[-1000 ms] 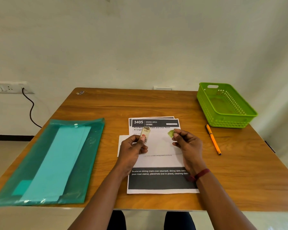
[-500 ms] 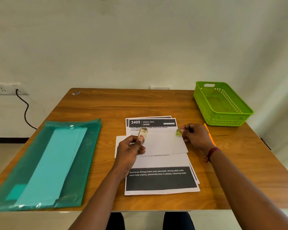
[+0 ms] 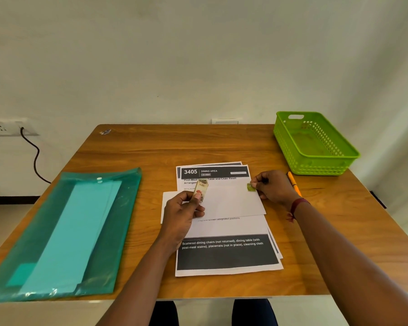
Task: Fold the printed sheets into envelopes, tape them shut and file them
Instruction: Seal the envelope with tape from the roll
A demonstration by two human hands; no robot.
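Left hand (image 3: 181, 212) grips tape roll (image 3: 201, 188) above folded envelope (image 3: 233, 203); right hand (image 3: 275, 187) pinches tape end (image 3: 251, 187) at its right edge. I'd keep tension and lay it flat.

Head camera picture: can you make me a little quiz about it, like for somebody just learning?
1. True or false: the green basket holds envelopes.
2. The left hand holds: A) a tape roll B) scissors C) a stapler.
3. Fill in: the orange pen lies beside the ____ hand.
Key: 1 false; 2 A; 3 right, the right hand, which pinches a small green tab.
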